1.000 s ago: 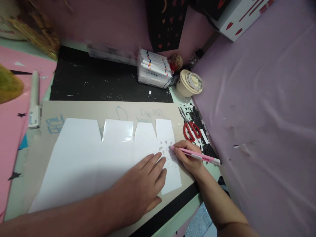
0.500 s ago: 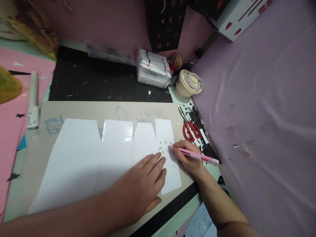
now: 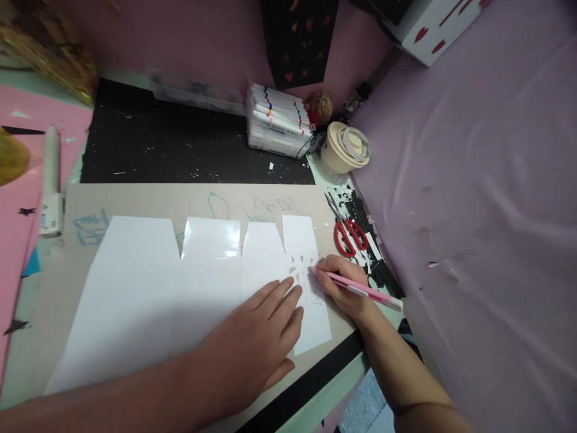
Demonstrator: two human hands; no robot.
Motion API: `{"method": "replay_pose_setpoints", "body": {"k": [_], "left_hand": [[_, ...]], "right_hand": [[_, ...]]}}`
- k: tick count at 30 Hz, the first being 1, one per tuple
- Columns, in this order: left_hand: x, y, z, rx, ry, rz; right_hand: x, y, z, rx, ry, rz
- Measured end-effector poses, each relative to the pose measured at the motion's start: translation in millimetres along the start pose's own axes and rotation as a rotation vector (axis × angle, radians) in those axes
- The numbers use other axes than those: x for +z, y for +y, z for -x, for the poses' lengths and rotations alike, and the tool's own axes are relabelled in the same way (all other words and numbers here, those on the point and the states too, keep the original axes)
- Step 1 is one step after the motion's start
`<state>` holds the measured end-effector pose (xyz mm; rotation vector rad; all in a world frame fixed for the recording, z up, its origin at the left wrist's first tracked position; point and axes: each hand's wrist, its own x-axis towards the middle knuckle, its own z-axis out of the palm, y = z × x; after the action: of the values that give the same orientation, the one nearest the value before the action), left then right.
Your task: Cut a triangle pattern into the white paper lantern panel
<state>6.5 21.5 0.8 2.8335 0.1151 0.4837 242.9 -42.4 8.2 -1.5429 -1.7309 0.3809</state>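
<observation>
A large white sheet point(image 3: 135, 288) with notched, tab-like flaps along its far edge lies on a beige board point(image 3: 58, 288). My left hand point(image 3: 265, 331) presses flat on the sheet with its fingers stretched out, beside the rightmost panel point(image 3: 313, 331). That panel bears several small triangular marks, some looking like cut holes and others like drawn outlines. Pinched in my right hand point(image 3: 345, 282) is a slim pink pen-shaped tool point(image 3: 356, 285), tilted, its tip at the triangles. Whether that tip is a nib or a blade is too small to tell.
Red-handled scissors point(image 3: 347, 237) lie right of the board beside black and white paper scraps point(image 3: 372, 246). Behind stand a box of markers point(image 3: 279, 120) and a cream container point(image 3: 345, 147). A white cutter-like tool point(image 3: 51, 180) rests at left on pink paper point(image 3: 15, 234).
The view has shifted slightly, so the board and background sit a little differently. Both hands keep nearly the same place on the sheet; the pink tool's rear end has tipped slightly lower.
</observation>
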Motion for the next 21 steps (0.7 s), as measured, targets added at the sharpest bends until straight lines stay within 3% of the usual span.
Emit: {"method": "replay_pose_setpoints", "body": {"k": [17,21], "left_hand": [[0.8,0,0,0.003,0.023,-0.019],[-1.2,-1,-1,0.008,0.01,-0.013]], "right_hand": [[-2,0,3,0.091,-0.014,-0.034],[-2,-19,3,0.226,0.192,-0.113]]}}
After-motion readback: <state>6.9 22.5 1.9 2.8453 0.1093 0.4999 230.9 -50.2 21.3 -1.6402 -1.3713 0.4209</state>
